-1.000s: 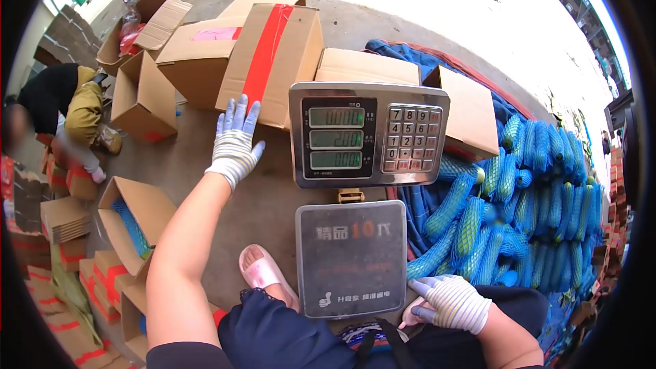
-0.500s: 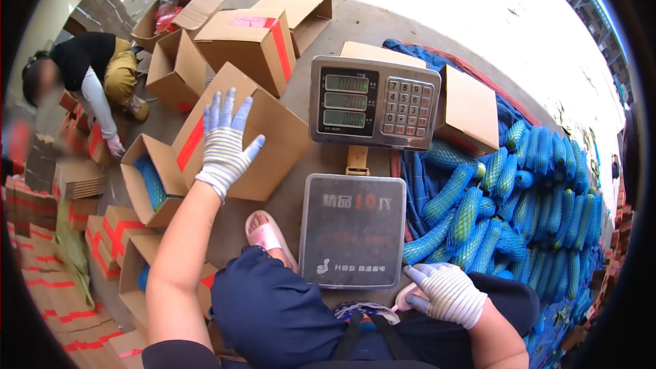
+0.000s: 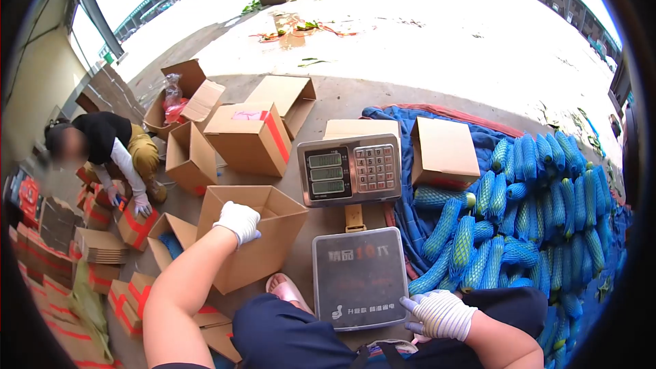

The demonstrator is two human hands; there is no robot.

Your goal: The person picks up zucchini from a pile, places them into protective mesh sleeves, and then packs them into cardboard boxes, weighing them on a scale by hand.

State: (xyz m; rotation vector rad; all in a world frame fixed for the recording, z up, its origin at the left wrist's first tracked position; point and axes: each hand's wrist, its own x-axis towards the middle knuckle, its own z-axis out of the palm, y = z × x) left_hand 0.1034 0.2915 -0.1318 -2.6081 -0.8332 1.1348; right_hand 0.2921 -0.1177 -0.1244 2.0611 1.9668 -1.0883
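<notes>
My left hand [image 3: 238,223], in a striped work glove, is closed over the near rim of an open cardboard box [image 3: 254,260]. The box stands left of the scale, and its inside looks bare. My right hand [image 3: 439,313], gloved as well, has its fingers stretched out beside the lower right corner of the scale platform [image 3: 360,279]; its fingertips are right at that edge. Nothing lies on the platform. Behind it stands the scale's display and keypad [image 3: 350,169]. Long green vegetables in blue net sleeves [image 3: 471,253] are piled to the right.
More cardboard boxes [image 3: 247,137] stand ahead on the left. A closed-looking box [image 3: 444,152] rests on the blue cloth [image 3: 400,140] by the pile. At far left a person [image 3: 113,140] bends over red-taped boxes [image 3: 137,225]. Flat cardboard [image 3: 101,246] is stacked nearby.
My left hand has gone from open and spread above the box to closed on its rim. The box's open top now faces me more. The view has tilted up; my right hand stays by the scale.
</notes>
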